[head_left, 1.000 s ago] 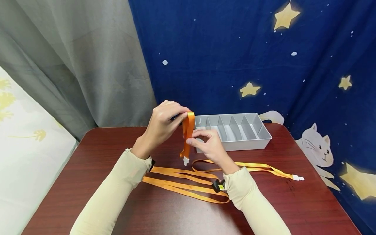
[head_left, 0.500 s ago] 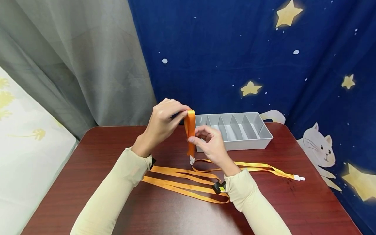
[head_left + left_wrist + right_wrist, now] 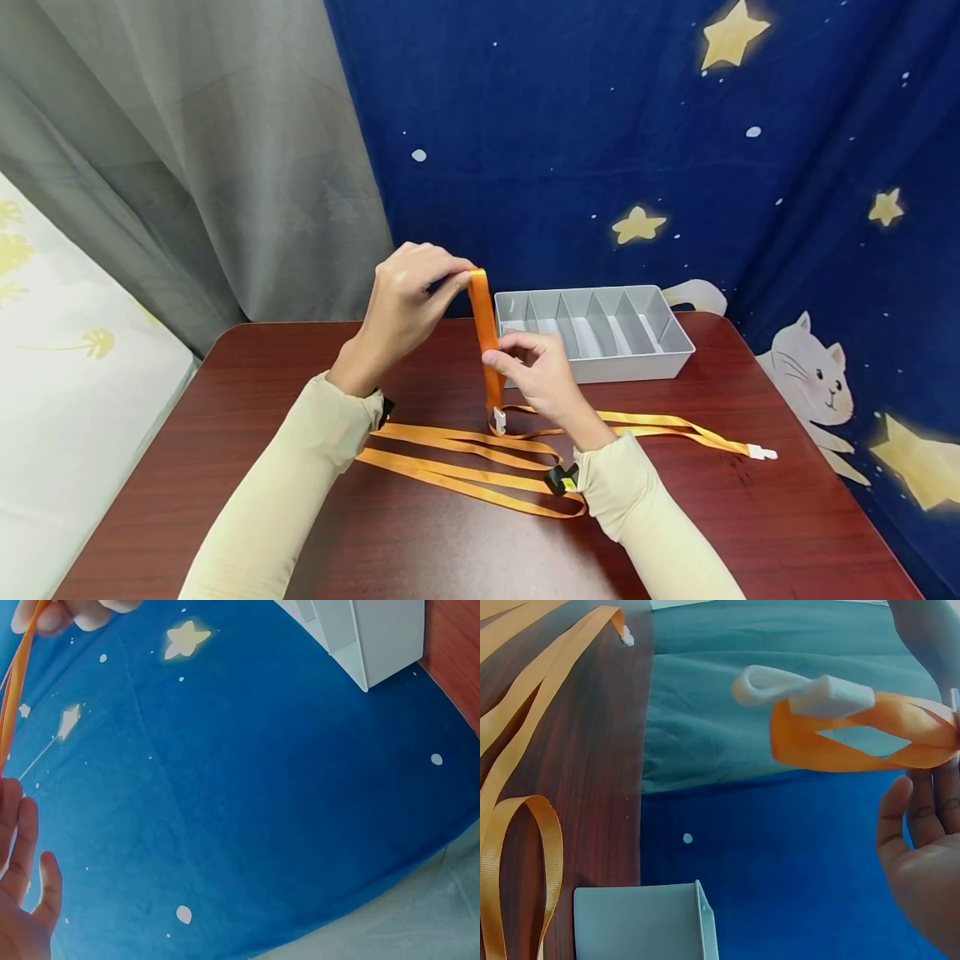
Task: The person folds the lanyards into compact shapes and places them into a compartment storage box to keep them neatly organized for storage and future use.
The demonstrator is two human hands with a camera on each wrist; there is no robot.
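"Orange strap (image 3: pixel 483 310), folded into a narrow bundle: where is it?"

"Up above the far part of the table (image 3: pixel 255 500), just left of the grey box (image 3: pixel 622 369) in the head view. It stands nearly upright, its top leaning a little left, and a white clip (image 3: pixel 499 420) hangs at its lower end."

"And the fingers?"

"The left hand (image 3: pixel 408 292) pinches the top fold, thumb and fingertips closed on it. The right hand (image 3: pixel 536 367) pinches the strap lower down between thumb and fingers. How its last 2 fingers lie, I cannot fully tell."

"What else is on the table?"

"The box sits at the far edge, open on top and split by thin dividers. A 2nd strap (image 3: pixel 675 429) lies on its near side, stretching right to its own white end piece (image 3: pixel 762 452). Nearer still, long orange loops (image 3: pixel 472 478) run left, partly hidden by the left sleeve (image 3: pixel 300 479)."

"Behind it all?"

"A blue curtain (image 3: pixel 525 108) with stars, and a grey curtain (image 3: pixel 225 150) at left."
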